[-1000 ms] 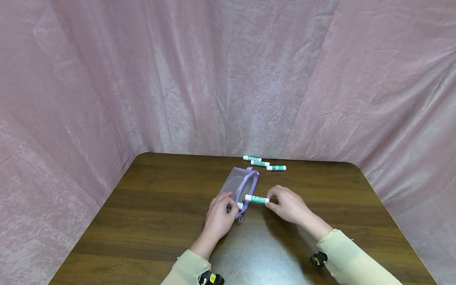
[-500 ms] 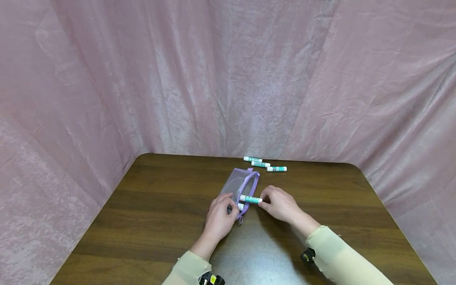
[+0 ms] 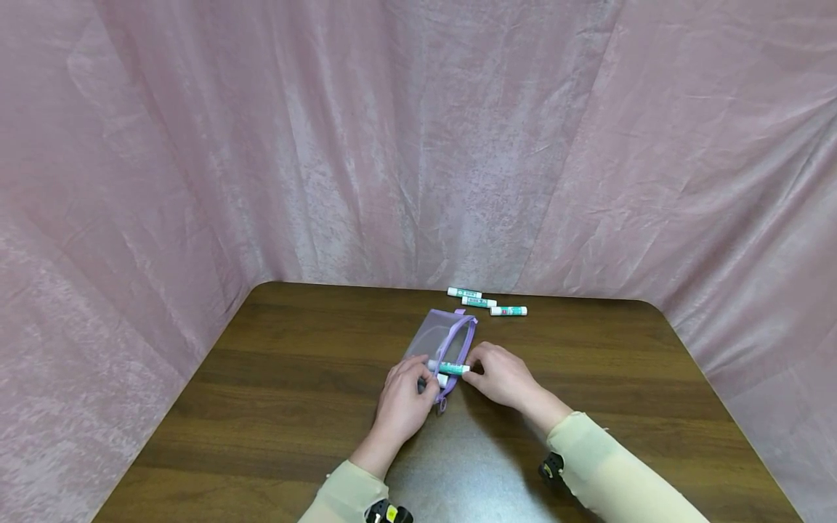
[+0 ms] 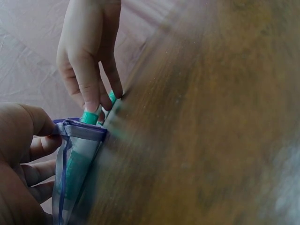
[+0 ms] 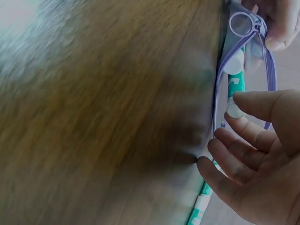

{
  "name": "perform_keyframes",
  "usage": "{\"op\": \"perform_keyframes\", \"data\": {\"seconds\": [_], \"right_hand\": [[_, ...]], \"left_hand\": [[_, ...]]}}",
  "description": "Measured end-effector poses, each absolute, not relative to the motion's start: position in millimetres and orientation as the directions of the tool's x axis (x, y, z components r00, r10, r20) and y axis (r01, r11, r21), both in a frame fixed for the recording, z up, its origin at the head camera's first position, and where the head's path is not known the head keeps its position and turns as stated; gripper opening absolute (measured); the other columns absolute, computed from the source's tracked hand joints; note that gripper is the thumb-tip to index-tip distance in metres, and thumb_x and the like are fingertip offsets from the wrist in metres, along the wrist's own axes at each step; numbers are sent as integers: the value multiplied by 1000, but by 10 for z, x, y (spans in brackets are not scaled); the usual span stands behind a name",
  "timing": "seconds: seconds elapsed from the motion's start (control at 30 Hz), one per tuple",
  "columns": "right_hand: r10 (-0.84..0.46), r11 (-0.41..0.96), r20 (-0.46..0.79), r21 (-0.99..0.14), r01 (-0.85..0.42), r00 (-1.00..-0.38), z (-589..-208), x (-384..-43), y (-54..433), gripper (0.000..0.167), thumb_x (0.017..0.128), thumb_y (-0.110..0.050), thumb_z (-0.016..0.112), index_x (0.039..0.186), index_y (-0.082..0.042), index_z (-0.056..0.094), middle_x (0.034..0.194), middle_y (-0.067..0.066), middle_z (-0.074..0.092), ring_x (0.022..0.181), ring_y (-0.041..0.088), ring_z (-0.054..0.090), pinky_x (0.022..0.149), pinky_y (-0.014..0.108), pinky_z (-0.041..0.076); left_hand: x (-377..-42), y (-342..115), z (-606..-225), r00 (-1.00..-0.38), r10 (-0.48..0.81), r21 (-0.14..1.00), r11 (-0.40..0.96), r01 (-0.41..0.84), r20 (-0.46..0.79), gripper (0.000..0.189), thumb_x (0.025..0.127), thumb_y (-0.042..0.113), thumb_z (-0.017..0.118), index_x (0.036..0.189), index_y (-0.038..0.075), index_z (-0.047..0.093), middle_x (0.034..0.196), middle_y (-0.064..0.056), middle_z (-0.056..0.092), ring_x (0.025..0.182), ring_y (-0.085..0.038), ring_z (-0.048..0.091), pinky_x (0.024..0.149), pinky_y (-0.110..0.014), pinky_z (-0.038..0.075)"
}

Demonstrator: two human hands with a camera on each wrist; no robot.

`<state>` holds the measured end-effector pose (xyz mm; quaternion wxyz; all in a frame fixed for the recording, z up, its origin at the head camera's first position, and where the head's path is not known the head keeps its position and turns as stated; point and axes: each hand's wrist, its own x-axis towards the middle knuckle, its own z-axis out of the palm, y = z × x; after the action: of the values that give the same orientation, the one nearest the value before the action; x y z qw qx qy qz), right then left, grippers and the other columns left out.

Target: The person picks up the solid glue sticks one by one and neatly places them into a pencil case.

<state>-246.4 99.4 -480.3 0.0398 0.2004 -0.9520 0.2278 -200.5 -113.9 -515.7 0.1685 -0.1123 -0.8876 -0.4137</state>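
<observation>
A purple mesh zipper pouch [image 3: 428, 335] lies on the table with its zip side open toward the right. My left hand [image 3: 404, 398] pinches the pouch's near edge between thumb and fingers. Between the thumb and fingertips of my right hand [image 3: 502, 376] is the end of a green-and-white glue stick [image 3: 453, 368], its far end inside the pouch mouth. The white end of another glue stick [image 3: 443, 380] shows within the opening, just nearer. In the right wrist view the pouch's zip pull ring [image 5: 241, 24] hangs at the near corner of the mouth.
Three more green-and-white glue sticks lie near the table's back edge: one at the left [image 3: 464, 293], one in the middle [image 3: 479, 302] and one at the right [image 3: 508, 311]. A pink curtain [image 3: 418, 145] hangs behind the brown wooden table [image 3: 294, 378].
My right hand has moved left with the glue stick, sliding it from outside the pouch mouth to mostly inside. The left hand has kept its hold on the pouch.
</observation>
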Motion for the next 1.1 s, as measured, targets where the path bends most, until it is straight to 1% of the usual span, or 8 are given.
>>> {"op": "perform_keyframes", "data": {"seconds": [0.2, 0.3, 0.37, 0.43, 0.6, 0.7, 0.8, 1.1], "right_hand": [[-381, 797, 177, -436, -419, -908, -4875, -2521, 945, 14, 93, -20, 86, 88, -19, 72, 96, -2, 69, 89, 19, 66, 77, 47, 58], [-409, 778, 224, -421, -466, -885, -5070, -2636, 975, 14, 94, -26, 85, 90, -19, 73, 96, -2, 68, 87, 20, 66, 73, 49, 57], [-434, 772, 264, -385, -506, -862, -5240, -2733, 1008, 15, 95, -32, 83, 93, -20, 73, 96, -4, 68, 86, 18, 66, 70, 49, 55], [-441, 771, 269, -375, -515, -856, -5276, -2743, 995, 16, 95, -33, 83, 94, -20, 74, 97, -4, 68, 87, 19, 66, 70, 49, 55], [-406, 780, 200, -432, -452, -892, -4965, -2558, 859, 11, 93, -24, 85, 93, -17, 76, 97, -1, 70, 93, 25, 70, 78, 51, 59], [-388, 799, 184, -422, -429, -903, -4874, -2506, 807, 10, 95, -23, 84, 94, -17, 76, 97, 0, 70, 93, 25, 69, 79, 50, 59], [-379, 814, 172, -405, -417, -909, -4861, -2488, 780, 9, 97, -25, 83, 95, -18, 77, 100, 0, 71, 96, 25, 69, 80, 50, 59], [-382, 805, 167, -424, -416, -909, -4911, -2475, 763, 9, 102, -24, 78, 102, -15, 81, 114, 8, 72, 109, 34, 68, 90, 54, 58]], "left_hand": [[-2012, -1136, -5145, -929, 60, 713, 623, 320, 365, 14, 94, 9, 69, 80, 14, 67, 140, -19, 72, 140, -47, 59, 121, -60, 42], [-2016, -1129, -5145, -932, 62, 718, 621, 316, 357, 15, 94, 9, 68, 80, 14, 67, 141, -20, 71, 141, -47, 58, 122, -61, 42], [-2016, -1128, -5148, -933, 64, 715, 624, 315, 355, 15, 94, 9, 68, 80, 14, 67, 141, -20, 71, 141, -47, 58, 122, -60, 42], [-2016, -1128, -5150, -932, 67, 711, 628, 316, 355, 16, 94, 9, 68, 80, 14, 66, 141, -20, 71, 141, -47, 58, 122, -60, 42], [-2026, -1126, -5158, -929, 72, 702, 634, 323, 362, 16, 95, 9, 67, 80, 14, 66, 140, -20, 72, 141, -47, 58, 122, -60, 41], [-2028, -1128, -5159, -927, 75, 700, 633, 330, 369, 15, 94, 9, 67, 80, 14, 66, 140, -20, 72, 141, -47, 58, 123, -60, 41], [-2026, -1131, -5163, -927, 77, 698, 636, 329, 367, 15, 95, 9, 67, 80, 14, 66, 140, -20, 72, 141, -47, 58, 123, -60, 40], [-1999, -1131, -5135, -924, 87, 696, 633, 340, 373, 14, 93, 7, 68, 80, 12, 67, 139, -22, 71, 140, -50, 58, 121, -63, 41]]}}
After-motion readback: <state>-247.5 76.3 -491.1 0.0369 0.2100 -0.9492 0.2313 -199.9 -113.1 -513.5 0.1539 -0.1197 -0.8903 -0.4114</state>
